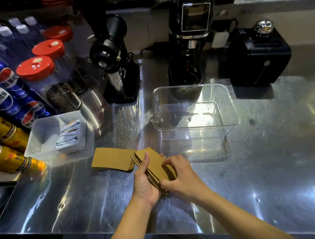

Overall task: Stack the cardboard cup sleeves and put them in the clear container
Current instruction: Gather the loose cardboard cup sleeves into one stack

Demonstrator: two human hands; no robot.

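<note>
A stack of flat brown cardboard cup sleeves [153, 163] is held just above the steel counter, in front of me. My left hand [145, 183] cups the stack from below and the left, thumb along its top face. My right hand [180, 175] pinches the stack's right end with fingers on top. A second pile of sleeves [112, 159] lies flat on the counter just to the left, touching the held stack's far corner. The clear container [197, 128] stands empty behind the hands, slightly right.
A white tray [43, 137] with sachets sits at left, beside soda cans [6, 95] and red-lidded jars [37, 68]. Two black grinders [116, 66] and a black box [258, 57] line the back. The steel counter [266, 168] edge runs close to my body.
</note>
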